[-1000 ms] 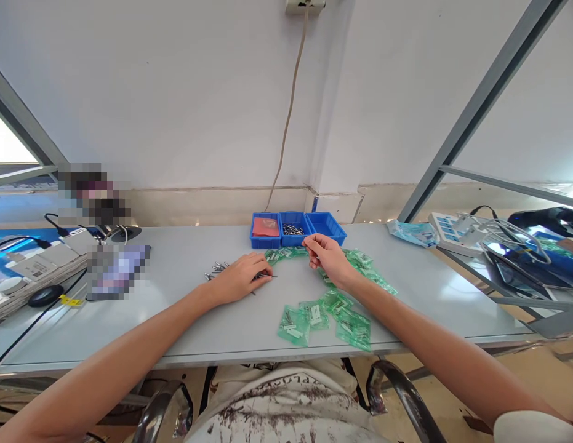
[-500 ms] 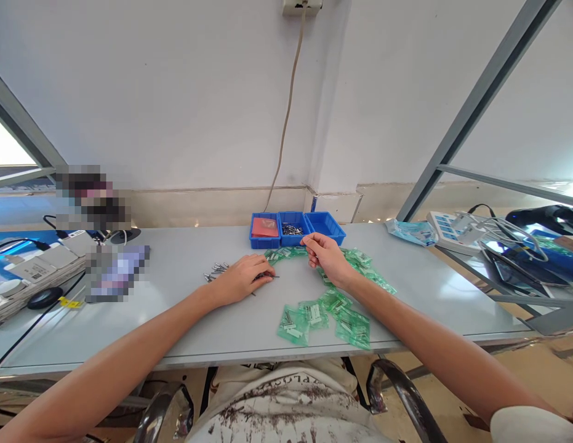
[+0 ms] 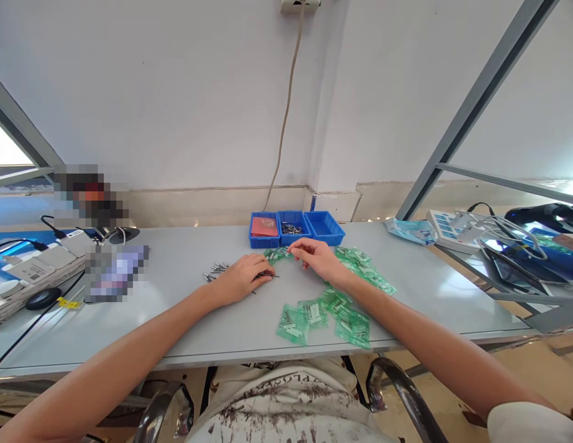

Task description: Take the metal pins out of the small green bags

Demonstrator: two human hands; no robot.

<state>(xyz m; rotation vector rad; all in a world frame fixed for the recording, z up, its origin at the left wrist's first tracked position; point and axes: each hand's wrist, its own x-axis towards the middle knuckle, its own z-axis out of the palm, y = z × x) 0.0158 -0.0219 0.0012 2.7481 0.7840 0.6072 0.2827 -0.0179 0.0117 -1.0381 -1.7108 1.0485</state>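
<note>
My left hand (image 3: 244,279) lies on the table with its fingers bent and close together over small metal pins. A thin dark pin end pokes out past its fingertips; what lies beneath the palm is hidden. More shiny metal pins (image 3: 215,271) are piled beside its wrist. My right hand (image 3: 316,258) hovers just in front of the blue bins, thumb and fingers pinched; anything between them is too small to make out. Green clear bags (image 3: 293,324) with small metal parts and white labels lie around and below my right forearm.
Three joined blue bins stand by the wall: the left bin (image 3: 264,243) holds a red packet (image 3: 264,227), the middle one small metal parts (image 3: 292,229). A blurred phone-like object (image 3: 120,274) and cables are at left. A power strip (image 3: 447,231) and a light-blue packet (image 3: 410,231) sit at right.
My right hand has shifted left and slightly down, still pinched, away from the middle bin's front edge. My left hand has stayed in place.
</note>
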